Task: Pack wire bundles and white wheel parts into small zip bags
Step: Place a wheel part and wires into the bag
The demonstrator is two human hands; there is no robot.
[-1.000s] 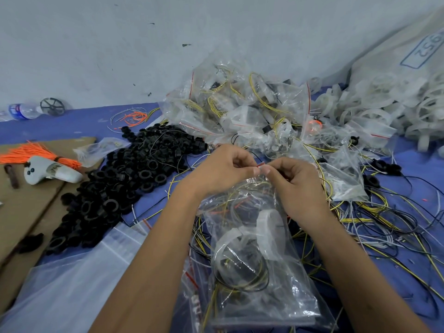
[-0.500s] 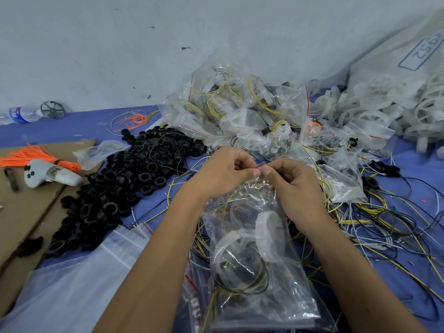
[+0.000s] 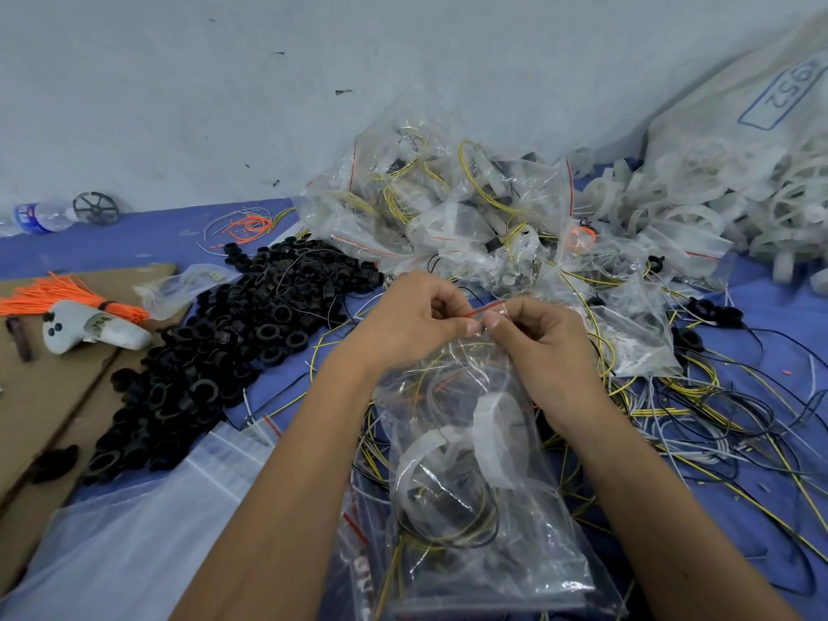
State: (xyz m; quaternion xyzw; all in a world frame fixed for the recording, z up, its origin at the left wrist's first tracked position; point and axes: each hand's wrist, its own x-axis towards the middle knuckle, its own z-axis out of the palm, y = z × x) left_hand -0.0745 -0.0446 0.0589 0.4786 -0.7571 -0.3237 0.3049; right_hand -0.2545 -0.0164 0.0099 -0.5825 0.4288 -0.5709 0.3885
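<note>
Blue cloth (image 3: 148,237) covers the floor below a pale wall, and on it you have a heap of filled bags (image 3: 452,217) at the back, white wheels (image 3: 717,208) piled to the right, black rings (image 3: 233,333) to the left and loose wires (image 3: 699,410) beside your right arm. Between your forearms lies the zip bag (image 3: 475,495), with a white wheel part and coiled wire inside. Your left hand (image 3: 412,322) and right hand (image 3: 542,333) meet at its top edge, each pinching the red zip strip (image 3: 486,309).
</note>
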